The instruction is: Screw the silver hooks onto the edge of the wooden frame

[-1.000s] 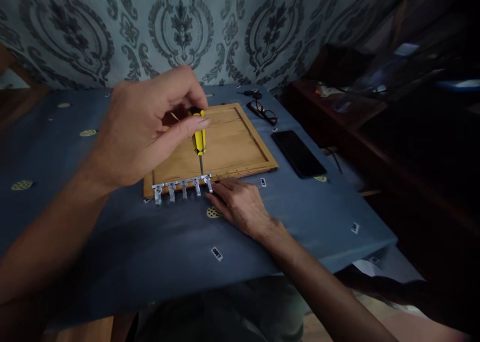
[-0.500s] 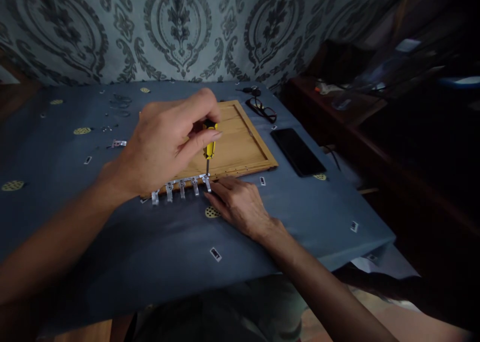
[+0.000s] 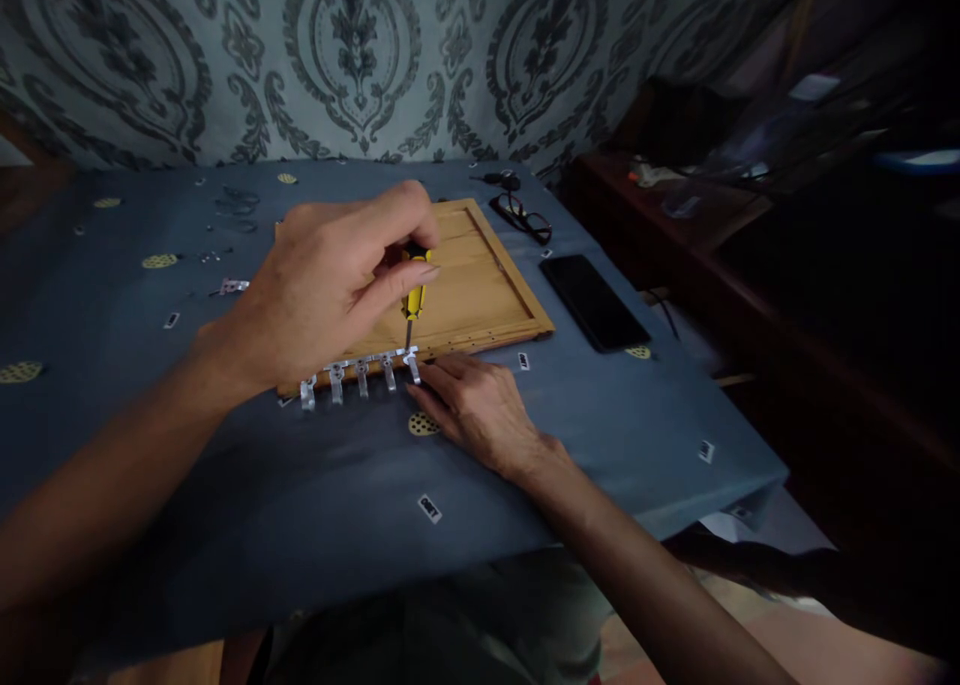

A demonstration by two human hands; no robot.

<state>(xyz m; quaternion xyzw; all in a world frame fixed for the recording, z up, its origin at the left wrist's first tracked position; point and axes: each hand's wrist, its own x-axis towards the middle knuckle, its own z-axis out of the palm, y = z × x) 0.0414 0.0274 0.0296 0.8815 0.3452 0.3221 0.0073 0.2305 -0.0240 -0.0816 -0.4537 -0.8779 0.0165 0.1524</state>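
Note:
My left hand is closed round the top of a small screwdriver with a yellow and black handle. The driver's shaft points down, and its tip meets the rightmost of several silver metal brackets. These brackets stand in a row along the near edge of a framed wooden panel, their legs jutting toward me. My right hand rests low at that same edge, thumb and fingertips closed about the leg of the rightmost bracket. My left hand and forearm cover the panel's left part.
A black phone lies right of the panel, with eyeglasses and a dark keyring-like item behind. On the left are a loose bracket, tiny screws and dark thin loops. A patterned curtain hangs behind the table.
The whole view has shifted slightly. The screwdriver leans a little more, its tip still at the rightmost bracket. Both hands keep nearly the same pose.

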